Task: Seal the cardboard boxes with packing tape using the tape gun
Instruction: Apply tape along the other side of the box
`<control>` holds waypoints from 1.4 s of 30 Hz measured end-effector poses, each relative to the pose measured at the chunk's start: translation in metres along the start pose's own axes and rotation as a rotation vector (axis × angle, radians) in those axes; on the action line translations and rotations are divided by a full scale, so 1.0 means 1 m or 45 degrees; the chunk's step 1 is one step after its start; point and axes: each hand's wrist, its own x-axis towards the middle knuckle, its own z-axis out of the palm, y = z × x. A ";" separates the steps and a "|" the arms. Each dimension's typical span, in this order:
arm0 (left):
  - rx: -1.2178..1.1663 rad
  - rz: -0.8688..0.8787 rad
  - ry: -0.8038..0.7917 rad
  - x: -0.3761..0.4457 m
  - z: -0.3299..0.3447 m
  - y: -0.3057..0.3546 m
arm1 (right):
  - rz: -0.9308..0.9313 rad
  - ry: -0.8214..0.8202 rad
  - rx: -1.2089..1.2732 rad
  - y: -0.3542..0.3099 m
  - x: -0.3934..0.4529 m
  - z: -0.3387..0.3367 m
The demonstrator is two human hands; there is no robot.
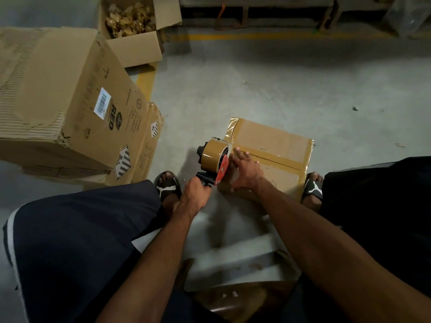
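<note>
A small cardboard box [277, 145] lies on the floor between my feet, with brown tape along its centre seam and over its far-left corner. The tape gun [215, 157], red-framed with a roll of brown tape, sits at the box's left edge. My left hand [196, 191] grips its black handle. My right hand [245, 169] lies flat on the box's near-left part, fingers spread beside the roll, pressing down on the tape.
A large printed carton [60, 94] lies tilted at the left, with flattened cartons [147, 150] leaning against it. An open box of tan packing material [133, 26] stands at the back left. Pallet legs [242, 17] line the back. Bare concrete floor [303, 89] spreads right of the cartons.
</note>
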 end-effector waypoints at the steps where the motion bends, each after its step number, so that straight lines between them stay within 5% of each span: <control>1: 0.016 -0.007 -0.001 -0.004 0.000 -0.002 | 0.011 0.001 -0.022 -0.001 0.000 0.002; 15: 0.245 -0.016 0.066 -0.048 -0.007 -0.012 | 0.019 0.037 0.007 -0.003 -0.005 0.003; 33: -0.014 -0.178 0.009 -0.060 0.016 -0.044 | -0.020 0.036 0.020 -0.003 -0.008 0.003; 42: 0.134 -0.109 0.044 -0.054 0.024 -0.044 | -0.058 -0.023 0.140 -0.006 -0.010 -0.009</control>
